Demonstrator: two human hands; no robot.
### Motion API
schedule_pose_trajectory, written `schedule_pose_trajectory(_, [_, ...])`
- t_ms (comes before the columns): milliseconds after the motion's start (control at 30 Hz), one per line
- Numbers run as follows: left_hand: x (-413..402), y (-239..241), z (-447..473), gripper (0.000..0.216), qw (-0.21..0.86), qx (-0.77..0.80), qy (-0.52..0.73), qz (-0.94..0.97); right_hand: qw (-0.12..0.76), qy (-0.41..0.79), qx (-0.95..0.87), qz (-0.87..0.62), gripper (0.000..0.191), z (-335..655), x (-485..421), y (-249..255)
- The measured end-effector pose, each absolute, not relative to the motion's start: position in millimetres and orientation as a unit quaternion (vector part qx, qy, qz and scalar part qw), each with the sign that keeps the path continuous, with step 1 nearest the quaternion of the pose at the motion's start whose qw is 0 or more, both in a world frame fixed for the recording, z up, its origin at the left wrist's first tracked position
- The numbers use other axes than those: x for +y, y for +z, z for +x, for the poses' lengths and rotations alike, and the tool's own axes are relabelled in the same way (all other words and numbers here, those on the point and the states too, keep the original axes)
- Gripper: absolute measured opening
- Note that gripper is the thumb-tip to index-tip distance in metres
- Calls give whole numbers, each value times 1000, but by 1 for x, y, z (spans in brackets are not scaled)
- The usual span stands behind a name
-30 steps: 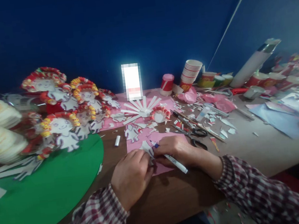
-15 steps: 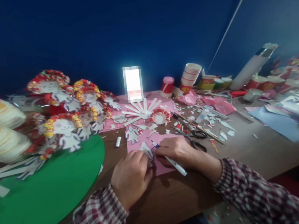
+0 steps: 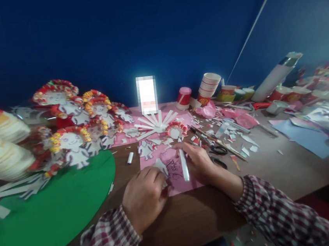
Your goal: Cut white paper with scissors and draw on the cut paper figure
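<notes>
My left hand (image 3: 144,195) is closed on a small white paper cutout (image 3: 161,166) and presses it onto a pink sheet (image 3: 172,167) on the wooden table. My right hand (image 3: 198,160) rests to the right on the same sheet and holds a white marker (image 3: 184,164), which lies almost upright along the fingers. Dark scribbles show on the pink sheet between my two hands. Both arms wear checked sleeves.
A large green paper circle (image 3: 53,213) lies at the left under several paper dolls (image 3: 72,142) with red and yellow hair. Stacked paper cups (image 3: 209,85), scissors (image 3: 217,150), sticks and paper scraps lie behind my right hand. A white cap (image 3: 130,158) lies left of the pink sheet.
My right hand has moved up and to the right, away from the cutout, and the marker has swung from slanted to nearly upright. Scribbles on the pink sheet are uncovered. My left hand stayed.
</notes>
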State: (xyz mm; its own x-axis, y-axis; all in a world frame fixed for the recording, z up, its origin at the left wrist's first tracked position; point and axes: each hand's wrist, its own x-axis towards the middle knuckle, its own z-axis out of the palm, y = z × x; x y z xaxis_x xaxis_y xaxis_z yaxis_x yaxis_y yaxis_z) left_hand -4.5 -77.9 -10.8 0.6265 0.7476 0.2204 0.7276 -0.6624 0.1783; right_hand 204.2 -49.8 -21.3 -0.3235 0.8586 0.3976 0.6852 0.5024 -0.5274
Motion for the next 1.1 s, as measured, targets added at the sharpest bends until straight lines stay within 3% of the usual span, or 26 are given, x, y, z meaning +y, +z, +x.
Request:
schedule_pose_trajectory(233, [-86, -12, -1, 25, 1, 229, 214, 950, 416, 217, -720, -512, 20, 199, -52, -16])
schedule_pose_trajectory(533, [-91, -13, 0, 16, -7, 426, 144, 893, 446, 236, -703, -502, 19, 198, -52, -15])
schedule_pose_trajectory(1100, [-87, -14, 1, 16, 54, 421, 109, 899, 421, 340, -670, -508, 10, 189, -57, -25])
